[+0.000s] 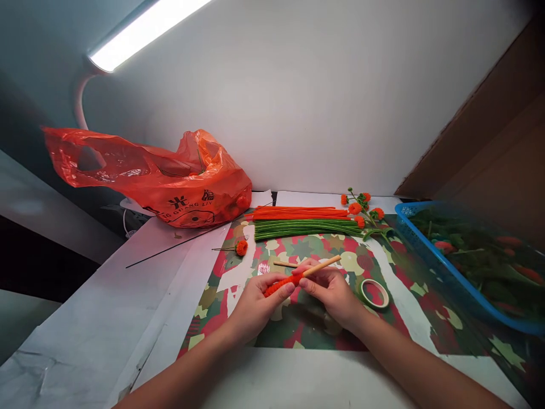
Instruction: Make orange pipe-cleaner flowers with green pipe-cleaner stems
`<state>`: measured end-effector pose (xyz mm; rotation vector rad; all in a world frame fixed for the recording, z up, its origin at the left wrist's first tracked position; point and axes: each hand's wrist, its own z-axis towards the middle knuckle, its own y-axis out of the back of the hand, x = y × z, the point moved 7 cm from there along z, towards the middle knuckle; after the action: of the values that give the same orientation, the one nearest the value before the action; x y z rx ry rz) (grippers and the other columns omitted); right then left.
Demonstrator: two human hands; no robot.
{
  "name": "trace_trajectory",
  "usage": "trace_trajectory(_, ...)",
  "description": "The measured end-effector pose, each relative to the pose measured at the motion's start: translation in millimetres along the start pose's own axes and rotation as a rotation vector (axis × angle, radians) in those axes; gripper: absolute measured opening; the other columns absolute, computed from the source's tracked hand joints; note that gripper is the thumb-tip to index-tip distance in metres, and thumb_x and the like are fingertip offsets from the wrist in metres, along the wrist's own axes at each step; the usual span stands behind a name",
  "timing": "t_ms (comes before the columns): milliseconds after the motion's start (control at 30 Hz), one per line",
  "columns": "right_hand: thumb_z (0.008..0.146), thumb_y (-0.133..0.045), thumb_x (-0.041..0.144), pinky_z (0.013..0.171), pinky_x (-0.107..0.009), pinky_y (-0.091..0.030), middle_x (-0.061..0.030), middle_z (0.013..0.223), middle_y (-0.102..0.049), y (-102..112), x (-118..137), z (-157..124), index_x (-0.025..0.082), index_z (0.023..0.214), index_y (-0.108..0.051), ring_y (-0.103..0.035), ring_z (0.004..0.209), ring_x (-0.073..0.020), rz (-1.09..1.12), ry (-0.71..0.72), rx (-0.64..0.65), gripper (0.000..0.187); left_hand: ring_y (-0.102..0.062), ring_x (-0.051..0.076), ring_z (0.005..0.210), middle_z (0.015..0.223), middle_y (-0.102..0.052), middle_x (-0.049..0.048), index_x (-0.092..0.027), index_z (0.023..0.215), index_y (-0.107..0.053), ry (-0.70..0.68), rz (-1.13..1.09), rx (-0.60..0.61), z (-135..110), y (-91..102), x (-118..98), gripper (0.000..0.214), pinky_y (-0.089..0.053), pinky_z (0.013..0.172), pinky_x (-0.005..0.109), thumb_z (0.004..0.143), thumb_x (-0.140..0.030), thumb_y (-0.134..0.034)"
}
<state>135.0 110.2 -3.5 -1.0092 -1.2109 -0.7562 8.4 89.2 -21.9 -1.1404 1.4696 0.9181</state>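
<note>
My left hand [259, 298] pinches the coiled end of an orange pipe cleaner [281, 284] that is wound around a wooden stick [324, 263]. My right hand [330, 287] grips the same stick at its middle, fingers closed on it. Both hands hover just above a patterned red and green mat [315, 250]. The bare end of the stick points up and to the right. A second thin stick [284, 264] lies on the mat just behind my hands.
Bundles of orange pipe cleaners [300, 213] and green pipe cleaners [306, 227] lie behind. Finished orange flowers on a stem [361, 210], one small orange pompom [241, 247], a green tape roll [374, 292], a blue basket [430, 255] at right, an orange plastic bag [170, 182], a dark wire [179, 244].
</note>
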Motion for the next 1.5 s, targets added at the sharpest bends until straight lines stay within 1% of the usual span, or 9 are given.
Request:
trace_trajectory(233, 0.070, -0.077, 0.033, 0.064, -0.027, -0.047, -0.0026, 0.075, -0.062, 17, 14, 4, 0.021, 0.086, -0.077, -0.056, 0.074, -0.0151, -0.179, -0.018, 0.231, 0.019, -0.021, 0.006, 0.048, 0.055, -0.028, -0.0059, -0.011, 0.080, -0.071, -0.019, -0.019, 0.161, 2, -4.3, -1, 0.039, -0.017, 0.044, 0.021, 0.079, -0.048, -0.061)
trace_trajectory(367, 0.065, -0.079, 0.031, 0.049, -0.021, -0.042, -0.0010, 0.069, -0.066, 27, 11, 1, 0.018, 0.086, -0.074, -0.057, 0.058, -0.0113, -0.142, -0.234, 0.352, 0.025, -0.023, 0.008, 0.050, 0.053, -0.030, -0.0048, -0.012, 0.069, -0.070, -0.064, 0.085, 0.291, -2, -10.2, -4, 0.036, -0.017, 0.046, 0.023, 0.081, -0.045, -0.060)
trace_trajectory(500, 0.062, -0.078, 0.020, 0.056, -0.023, -0.049, -0.0006, 0.067, -0.070, 27, 11, -5, 0.017, 0.081, -0.067, -0.066, 0.062, -0.0142, -0.249, -0.352, 0.375, 0.022, -0.026, 0.009, 0.051, 0.053, -0.037, -0.0034, -0.014, 0.083, -0.075, -0.086, 0.346, 0.418, -9, -15.6, -8, 0.033, -0.020, 0.047, 0.023, 0.084, -0.042, -0.057)
trace_trajectory(700, 0.066, -0.068, 0.009, 0.050, -0.023, -0.047, 0.0009, 0.063, -0.067, 24, 36, -7, 0.021, 0.072, -0.059, -0.064, 0.060, -0.0156, -0.687, -0.029, 0.033, 0.016, -0.024, 0.009, 0.050, 0.051, -0.032, -0.0050, -0.016, 0.069, -0.069, -0.171, 0.629, 0.280, -6, -4.6, -21, 0.034, -0.020, 0.047, 0.022, 0.088, -0.039, -0.052)
trace_trajectory(833, 0.075, -0.061, 0.009, 0.077, -0.037, -0.049, 0.0032, 0.060, -0.065, 6, 64, -21, 0.021, 0.066, -0.056, -0.061, 0.057, -0.0136, -0.984, 0.499, -0.202, 0.016, -0.032, 0.009, 0.049, 0.052, -0.039, -0.0043, -0.017, 0.077, -0.068, -0.131, 0.579, 0.073, -3, 9.0, -21, 0.036, -0.025, 0.047, 0.021, 0.088, -0.044, -0.049)
trace_trajectory(933, 0.078, -0.059, 0.006, 0.089, -0.043, -0.042, 0.0031, 0.065, -0.069, -3, 66, -27, 0.021, 0.069, -0.056, -0.065, 0.062, -0.0146, -1.045, 0.708, -0.236, 0.018, -0.032, 0.010, 0.051, 0.054, -0.038, -0.0039, -0.015, 0.074, -0.067, -0.136, 0.509, -0.019, -3, 14.7, -21, 0.038, -0.026, 0.047, 0.020, 0.087, -0.047, -0.050)
trace_trajectory(1100, 0.078, -0.060, 0.008, 0.086, -0.042, -0.042, 0.0006, 0.072, -0.071, 0, 61, -21, 0.022, 0.078, -0.059, -0.069, 0.078, -0.0195, -0.969, 0.731, -0.056, 0.014, -0.033, 0.010, 0.051, 0.054, -0.039, -0.0033, -0.015, 0.071, -0.066, -0.153, 0.484, -0.056, -3, 18.2, -20, 0.037, -0.027, 0.047, 0.020, 0.086, -0.046, -0.053)
trace_trajectory(1367, 0.079, -0.066, 0.016, 0.074, -0.029, -0.055, -0.0015, 0.082, -0.068, 22, 40, -4, 0.021, 0.082, -0.062, -0.066, 0.081, -0.0161, -0.771, 0.342, 0.145, 0.007, -0.038, 0.010, 0.048, 0.053, -0.044, -0.0033, -0.017, 0.084, -0.072, -0.176, 0.568, 0.056, -5, 9.1, -19, 0.035, -0.029, 0.047, 0.020, 0.089, -0.043, -0.049)
trace_trajectory(1500, 0.083, -0.063, 0.017, 0.071, -0.027, -0.053, -0.0027, 0.084, -0.069, 14, 40, -6, 0.020, 0.089, -0.063, -0.064, 0.077, -0.0151, -0.938, 0.411, 0.234, 0.007, -0.035, 0.010, 0.048, 0.050, -0.043, -0.0036, -0.017, 0.077, -0.071, -0.186, 0.606, 0.083, -5, 6.4, -21, 0.035, -0.026, 0.047, 0.021, 0.089, -0.041, -0.049)
